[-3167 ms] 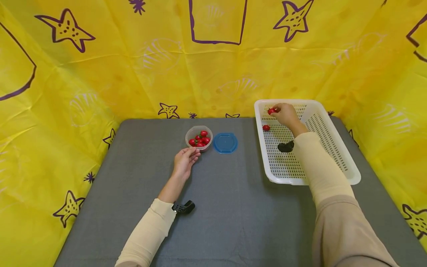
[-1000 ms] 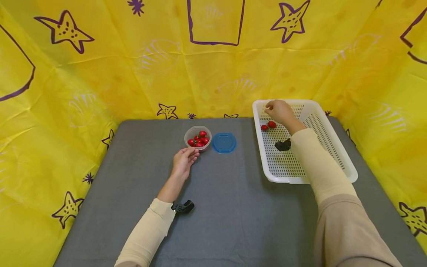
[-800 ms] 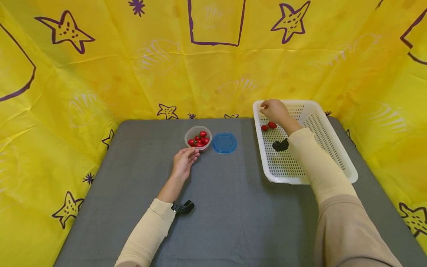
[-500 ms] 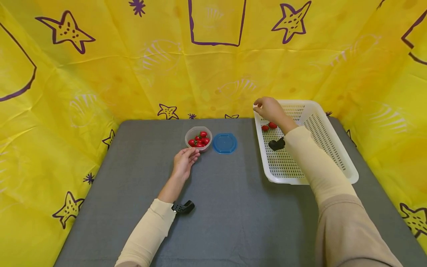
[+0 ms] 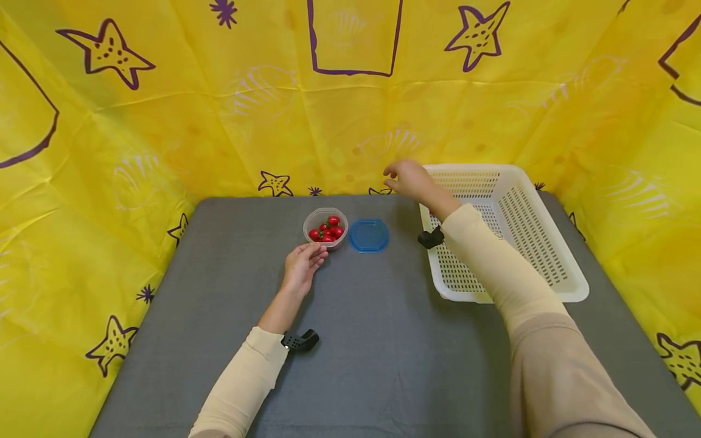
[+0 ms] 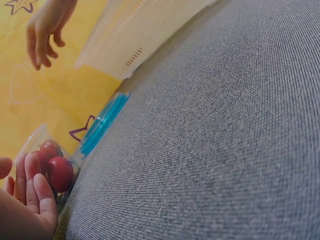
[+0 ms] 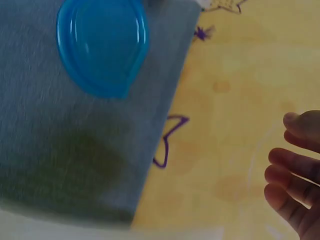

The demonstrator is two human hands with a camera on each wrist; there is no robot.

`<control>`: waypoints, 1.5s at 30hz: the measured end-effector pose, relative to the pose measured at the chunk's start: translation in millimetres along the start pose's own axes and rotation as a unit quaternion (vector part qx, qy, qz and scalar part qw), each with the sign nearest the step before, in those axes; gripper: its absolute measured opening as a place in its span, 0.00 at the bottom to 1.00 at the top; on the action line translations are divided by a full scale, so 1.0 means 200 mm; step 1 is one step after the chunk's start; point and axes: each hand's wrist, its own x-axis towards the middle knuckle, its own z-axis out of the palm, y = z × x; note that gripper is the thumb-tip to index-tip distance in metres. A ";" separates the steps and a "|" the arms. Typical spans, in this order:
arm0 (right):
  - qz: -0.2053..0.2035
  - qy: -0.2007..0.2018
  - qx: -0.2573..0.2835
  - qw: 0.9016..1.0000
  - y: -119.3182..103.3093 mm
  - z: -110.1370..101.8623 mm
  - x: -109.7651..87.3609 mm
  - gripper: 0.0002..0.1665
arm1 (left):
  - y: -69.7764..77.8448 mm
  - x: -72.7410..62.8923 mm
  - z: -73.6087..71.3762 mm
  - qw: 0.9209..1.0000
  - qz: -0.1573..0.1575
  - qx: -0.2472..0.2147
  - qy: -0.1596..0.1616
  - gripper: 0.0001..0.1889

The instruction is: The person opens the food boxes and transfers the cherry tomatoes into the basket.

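Note:
My left hand [image 5: 301, 265] is at the near rim of a small clear plastic container [image 5: 311, 218], thumb and fingertips holding its edge. Several cherry tomatoes [image 5: 334, 231] lie inside, with some green stems showing; the left wrist view shows red tomatoes [image 6: 60, 174] just behind the fingers. My right hand [image 5: 412, 180] hangs in the air left of the white basket [image 5: 558, 243], near the table's back edge. Its fingers [image 7: 287, 159] are loosely bent and nothing is between them. Between the container and the basket lies a blue lid [image 5: 369, 235]. The right forearm covers most of the basket's tomatoes.
A grey cloth covers the table [image 5: 350, 340]. Yellow patterned fabric [image 5: 219, 109] rises behind it and at both sides. A black wrist mount [image 5: 431, 238] on the right arm passes over the basket's left rim.
My right hand released a cherry tomato in the basket beside another one. It then moved left over the basket's rim. My left hand and the container stayed where they were.

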 end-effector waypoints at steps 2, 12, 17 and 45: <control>-0.010 -0.004 -0.004 1.000 -0.03 0.02 0.02 0.19 | 0.00 0.00 0.00 1.000 0.001 0.000 -0.003 0.02; -0.046 -0.026 -0.024 0.998 -0.18 0.10 0.07 0.19 | -0.01 0.01 -0.01 1.000 0.002 -0.002 -0.006 0.05; -0.056 -0.048 -0.035 0.997 -0.25 0.14 0.10 0.19 | 0.00 0.01 -0.01 1.000 0.004 -0.001 -0.005 0.03; -0.112 -0.096 -0.071 0.986 -0.47 0.43 0.17 0.16 | 0.01 0.01 -0.01 1.000 -0.003 0.001 0.000 0.03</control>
